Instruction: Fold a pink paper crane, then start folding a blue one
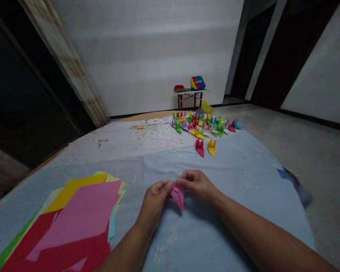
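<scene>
Between my two hands is a pink folded paper piece [178, 195], its pointed end hanging down toward me just above the cloth. My left hand [156, 194] pinches its upper left side between thumb and finger. Closed on its upper right part is my right hand [197, 183], whose fingers hide the top of the folds. Beyond them on the table stand a red paper crane [200, 147] and a yellow paper crane [212, 147], side by side and touching neither hand.
A loose stack of coloured paper sheets [85, 211] lies at the left. Many-coloured folded cranes [197, 124] crowd the table's far right. A light blue cloth [232, 177] covers the round table. Behind it, a small stand [191, 91] holds a colourful box [197, 82].
</scene>
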### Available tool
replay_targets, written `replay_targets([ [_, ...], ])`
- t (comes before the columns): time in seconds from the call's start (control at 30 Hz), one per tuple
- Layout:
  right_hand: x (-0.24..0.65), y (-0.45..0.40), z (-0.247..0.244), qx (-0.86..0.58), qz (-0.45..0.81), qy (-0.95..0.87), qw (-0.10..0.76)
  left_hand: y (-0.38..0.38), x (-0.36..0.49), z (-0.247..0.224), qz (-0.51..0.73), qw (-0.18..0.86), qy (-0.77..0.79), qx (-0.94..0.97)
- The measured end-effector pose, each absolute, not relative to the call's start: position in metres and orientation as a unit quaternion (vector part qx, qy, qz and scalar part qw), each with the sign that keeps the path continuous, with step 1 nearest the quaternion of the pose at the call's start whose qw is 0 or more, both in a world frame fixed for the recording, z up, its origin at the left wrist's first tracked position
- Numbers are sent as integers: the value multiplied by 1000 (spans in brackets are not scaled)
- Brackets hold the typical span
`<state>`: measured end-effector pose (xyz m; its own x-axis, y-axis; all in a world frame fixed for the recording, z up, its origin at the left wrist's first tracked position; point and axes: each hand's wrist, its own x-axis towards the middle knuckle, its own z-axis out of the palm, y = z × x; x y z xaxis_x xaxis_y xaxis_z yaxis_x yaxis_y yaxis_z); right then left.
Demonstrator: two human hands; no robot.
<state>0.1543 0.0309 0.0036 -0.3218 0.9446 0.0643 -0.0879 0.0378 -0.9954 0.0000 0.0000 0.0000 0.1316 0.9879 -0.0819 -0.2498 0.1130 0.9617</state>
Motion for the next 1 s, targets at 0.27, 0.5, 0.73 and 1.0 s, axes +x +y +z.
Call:
replay_targets([
  [0.27,155,32,1,-372,600,-540,459,2,0,-2,517,622,424,408],
  [0.5,162,36,-1,-357,634,-543,420,4,-2,-3,520,590,451,423],
  [0.73,162,41,-7,-404,573,-549,456,2,0,3,522,646,405,382],
  [1.0,163,40,-4,-421,540,-549,478,1,3,0,479,664,389,423],
])
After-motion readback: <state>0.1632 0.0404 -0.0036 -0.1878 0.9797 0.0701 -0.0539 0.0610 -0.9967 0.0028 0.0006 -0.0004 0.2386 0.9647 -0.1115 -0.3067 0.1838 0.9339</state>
